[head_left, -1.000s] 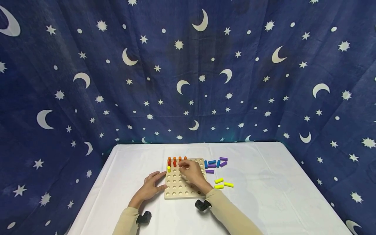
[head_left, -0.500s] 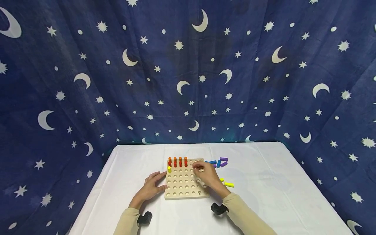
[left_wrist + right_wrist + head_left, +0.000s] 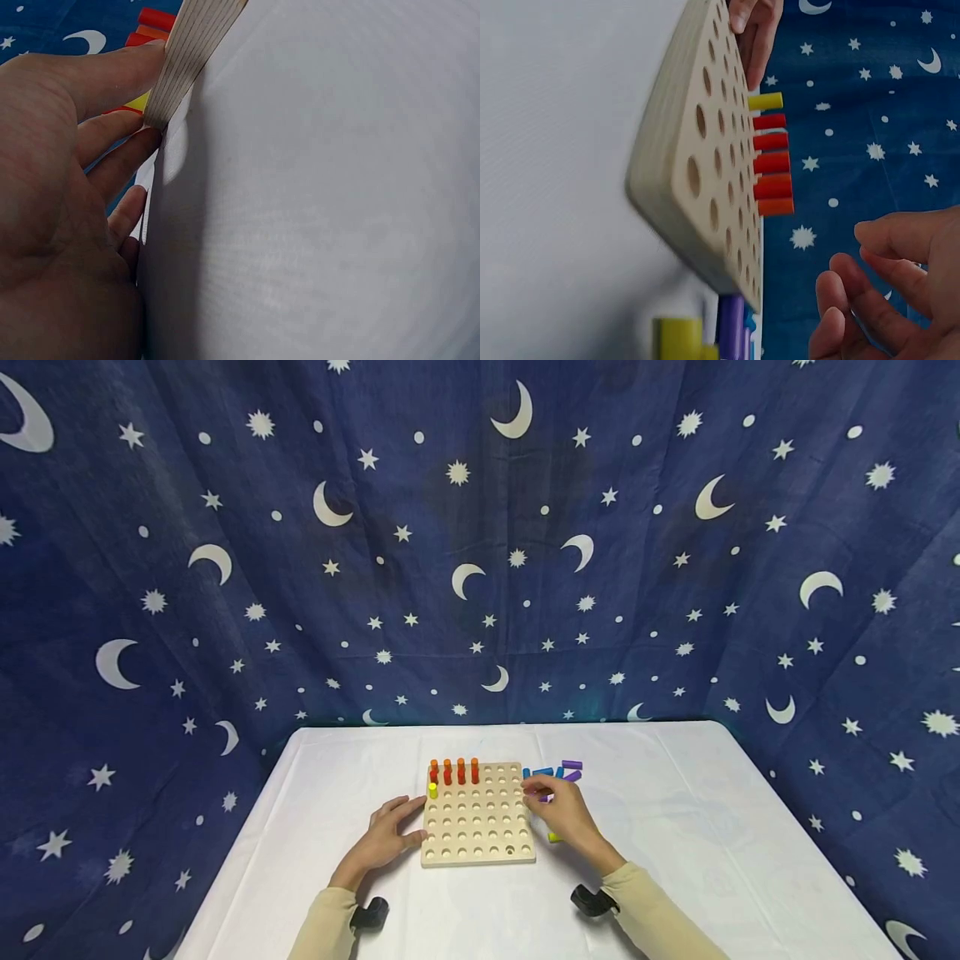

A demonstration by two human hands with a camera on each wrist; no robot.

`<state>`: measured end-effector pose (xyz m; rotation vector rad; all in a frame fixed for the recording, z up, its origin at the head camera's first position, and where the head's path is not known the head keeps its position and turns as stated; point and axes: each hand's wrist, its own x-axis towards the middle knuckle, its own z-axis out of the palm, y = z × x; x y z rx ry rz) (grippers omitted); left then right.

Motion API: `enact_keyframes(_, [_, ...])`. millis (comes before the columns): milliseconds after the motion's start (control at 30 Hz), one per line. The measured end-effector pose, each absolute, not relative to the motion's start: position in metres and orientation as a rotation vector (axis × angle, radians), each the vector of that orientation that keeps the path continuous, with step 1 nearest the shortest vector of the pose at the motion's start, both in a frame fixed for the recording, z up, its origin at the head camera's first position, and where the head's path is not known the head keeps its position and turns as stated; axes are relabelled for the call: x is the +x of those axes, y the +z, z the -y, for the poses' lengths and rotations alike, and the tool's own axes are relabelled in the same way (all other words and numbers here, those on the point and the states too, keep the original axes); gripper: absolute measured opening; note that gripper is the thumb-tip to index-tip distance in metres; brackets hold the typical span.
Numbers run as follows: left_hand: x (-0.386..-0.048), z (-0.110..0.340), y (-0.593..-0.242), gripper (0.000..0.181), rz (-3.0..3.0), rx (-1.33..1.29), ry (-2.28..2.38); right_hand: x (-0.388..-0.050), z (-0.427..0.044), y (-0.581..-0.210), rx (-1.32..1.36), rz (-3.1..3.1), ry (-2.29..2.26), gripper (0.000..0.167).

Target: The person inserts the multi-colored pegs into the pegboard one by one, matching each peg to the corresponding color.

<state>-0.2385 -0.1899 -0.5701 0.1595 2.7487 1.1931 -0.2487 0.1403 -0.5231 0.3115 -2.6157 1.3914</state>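
Observation:
A square wooden pegboard [image 3: 480, 827] with rows of holes lies flat on the table. Orange pegs [image 3: 461, 763] stand along its far row, red pegs [image 3: 475, 777] in front of them, and one yellow peg [image 3: 432, 791] at the left. My left hand [image 3: 384, 839] touches the board's left edge with its fingers and thumb. Past the right edge hovers my right hand [image 3: 566, 814], fingers loosely bent. In the right wrist view nothing shows between the fingers of that hand [image 3: 900, 300]. Beneath it lie loose yellow pegs [image 3: 679, 339], partly hidden in the head view.
Loose purple pegs [image 3: 572, 765] and blue pegs [image 3: 543, 772] lie right of the board's far corner. The white-covered table [image 3: 675, 827] ends at a dark blue curtain [image 3: 480, 543] with moons and stars.
My right hand has moved right, from over the red pegs to beyond the board's right edge. Red pegs it covered now show. The left hand stays at the board's edge.

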Motion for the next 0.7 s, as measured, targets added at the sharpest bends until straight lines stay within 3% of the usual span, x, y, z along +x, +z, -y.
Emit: enact_keyframes(700, [-0.238, 0.19, -0.569, 0.062, -2.757, 0.156, 1.186, -0.226, -0.195, -0.541, 0.16, 2.668, 1.274, 0.02])
